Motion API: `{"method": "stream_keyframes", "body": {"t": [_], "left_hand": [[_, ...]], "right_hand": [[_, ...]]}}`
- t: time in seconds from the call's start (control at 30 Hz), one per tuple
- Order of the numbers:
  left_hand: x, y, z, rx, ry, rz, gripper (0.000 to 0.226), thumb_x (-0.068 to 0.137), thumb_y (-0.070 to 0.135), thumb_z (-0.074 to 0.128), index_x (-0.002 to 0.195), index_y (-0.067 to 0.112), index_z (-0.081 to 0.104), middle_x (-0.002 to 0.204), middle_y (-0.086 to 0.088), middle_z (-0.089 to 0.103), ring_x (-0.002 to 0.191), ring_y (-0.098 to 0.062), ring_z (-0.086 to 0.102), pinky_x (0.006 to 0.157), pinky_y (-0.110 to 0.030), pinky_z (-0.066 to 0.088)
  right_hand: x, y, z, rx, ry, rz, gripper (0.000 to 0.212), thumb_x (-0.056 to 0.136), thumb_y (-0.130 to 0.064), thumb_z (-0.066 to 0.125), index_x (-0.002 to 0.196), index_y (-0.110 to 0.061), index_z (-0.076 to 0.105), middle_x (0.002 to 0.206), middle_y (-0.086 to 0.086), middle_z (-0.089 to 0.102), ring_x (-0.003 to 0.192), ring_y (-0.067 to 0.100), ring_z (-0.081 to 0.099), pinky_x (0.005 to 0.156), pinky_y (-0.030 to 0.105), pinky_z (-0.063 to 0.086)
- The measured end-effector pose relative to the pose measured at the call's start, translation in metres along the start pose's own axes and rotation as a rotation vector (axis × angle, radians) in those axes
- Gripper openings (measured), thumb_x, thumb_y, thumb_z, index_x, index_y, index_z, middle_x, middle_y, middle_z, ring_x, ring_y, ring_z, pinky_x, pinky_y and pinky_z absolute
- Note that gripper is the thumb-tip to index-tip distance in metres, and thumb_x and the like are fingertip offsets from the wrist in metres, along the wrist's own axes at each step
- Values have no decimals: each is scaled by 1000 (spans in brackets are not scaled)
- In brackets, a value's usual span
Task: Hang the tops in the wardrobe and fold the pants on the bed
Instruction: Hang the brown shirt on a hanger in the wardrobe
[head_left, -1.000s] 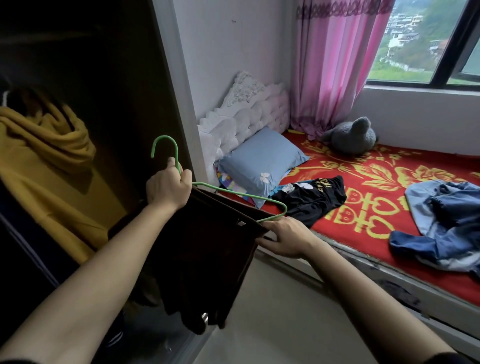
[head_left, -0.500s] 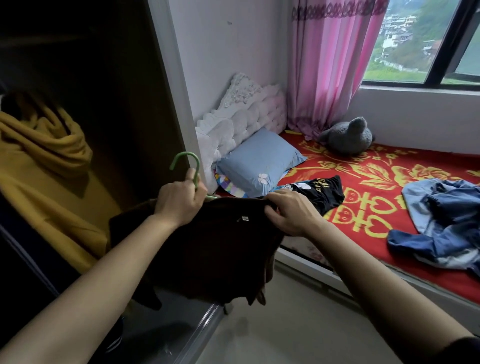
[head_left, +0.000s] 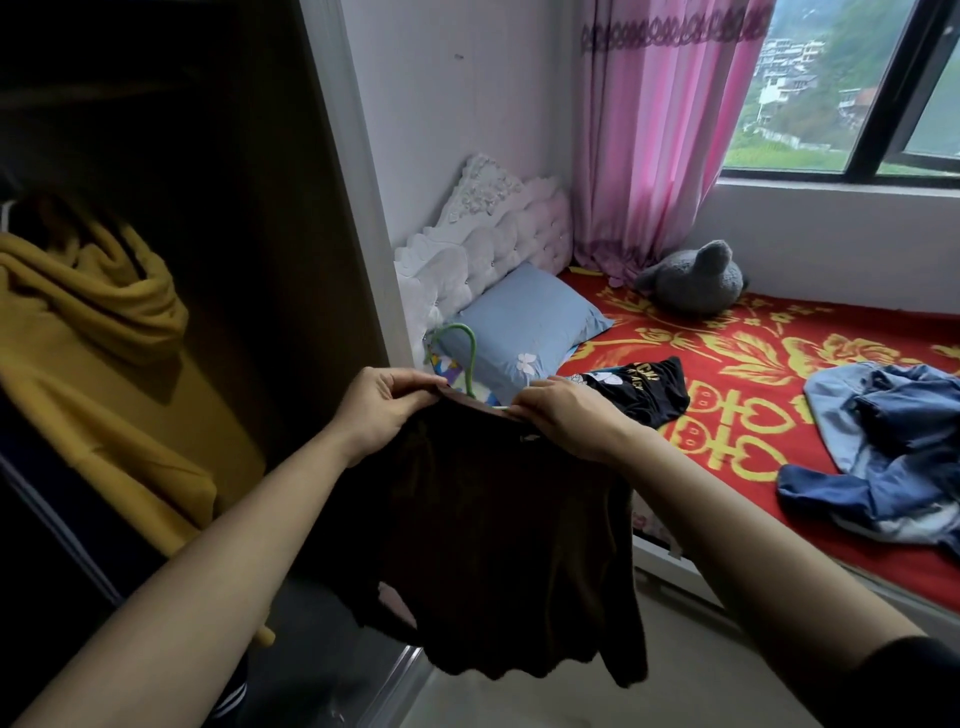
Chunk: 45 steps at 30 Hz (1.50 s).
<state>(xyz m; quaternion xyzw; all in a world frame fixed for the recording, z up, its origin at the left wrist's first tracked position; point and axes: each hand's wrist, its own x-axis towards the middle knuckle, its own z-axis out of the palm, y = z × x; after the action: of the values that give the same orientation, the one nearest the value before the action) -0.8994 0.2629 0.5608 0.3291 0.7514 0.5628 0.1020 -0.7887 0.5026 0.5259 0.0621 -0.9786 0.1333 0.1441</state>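
Observation:
A dark brown top (head_left: 498, 530) hangs in front of me on a green hanger (head_left: 462, 353), whose hook sticks up between my hands. My left hand (head_left: 384, 405) pinches the top's left shoulder at the neckline. My right hand (head_left: 566, 415) pinches the right shoulder over the hanger's arm. Behind them on the red bed cover (head_left: 737, 364) lie a black printed top (head_left: 644, 384) and crumpled blue jeans (head_left: 878, 447). The open wardrobe (head_left: 171, 208) is to my left with a mustard yellow garment (head_left: 93, 332) hanging inside.
A blue pillow (head_left: 524, 322) leans on the white padded headboard (head_left: 483, 234). A grey plush toy (head_left: 691, 275) sits by the pink curtain (head_left: 660, 130) under the window. The wardrobe's pale door frame (head_left: 353, 176) stands between wardrobe and bed. Pale floor runs below.
The top has been pulled up over the hanger and now hangs straight down. My left hand left the hook for the left shoulder; both hands moved right, toward the bed.

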Motion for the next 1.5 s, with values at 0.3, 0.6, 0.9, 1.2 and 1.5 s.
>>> {"method": "stream_keyframes", "body": {"t": [0.3, 0.6, 0.9, 1.2, 1.5], "left_hand": [[-1, -5, -18, -1, 140, 33, 16, 91, -2, 61, 97, 8, 73, 88, 3, 73, 83, -3, 67, 82, -17, 51], [0, -6, -51, -34, 265, -45, 19, 100, 7, 49, 100, 18, 63, 97, -10, 68, 95, -19, 64, 83, -28, 51], [-3, -12, -45, 203, 319, -38, 13, 100, 9, 48, 106, 14, 59, 100, -5, 66, 98, -20, 63, 89, -33, 50], [1, -25, -41, 354, 78, 8, 17, 97, 34, 58, 105, 24, 69, 97, 8, 71, 97, -11, 65, 92, -41, 51], [5, -33, -51, 353, 231, -71, 30, 84, 68, 52, 98, 46, 67, 109, 13, 69, 112, -17, 60, 106, -52, 38]], "right_hand": [[8, 11, 3, -77, -47, 15, 33, 104, -38, 46, 106, -14, 68, 100, 4, 63, 94, 27, 63, 78, 36, 48], [45, -23, -1, 150, -58, -73, 30, 102, -36, 51, 103, -13, 70, 99, 1, 61, 92, 20, 61, 80, 28, 45], [51, -16, 19, 194, -148, 29, 24, 105, -32, 44, 99, -14, 59, 101, 7, 54, 98, 25, 55, 93, 40, 45], [52, -26, 0, 536, 16, 113, 26, 101, -41, 52, 87, -28, 70, 82, -8, 70, 77, 11, 64, 72, 25, 48], [-17, 43, 16, 781, -47, 729, 63, 99, -58, 41, 104, -4, 74, 107, 20, 71, 98, 27, 66, 100, 47, 51]]}}
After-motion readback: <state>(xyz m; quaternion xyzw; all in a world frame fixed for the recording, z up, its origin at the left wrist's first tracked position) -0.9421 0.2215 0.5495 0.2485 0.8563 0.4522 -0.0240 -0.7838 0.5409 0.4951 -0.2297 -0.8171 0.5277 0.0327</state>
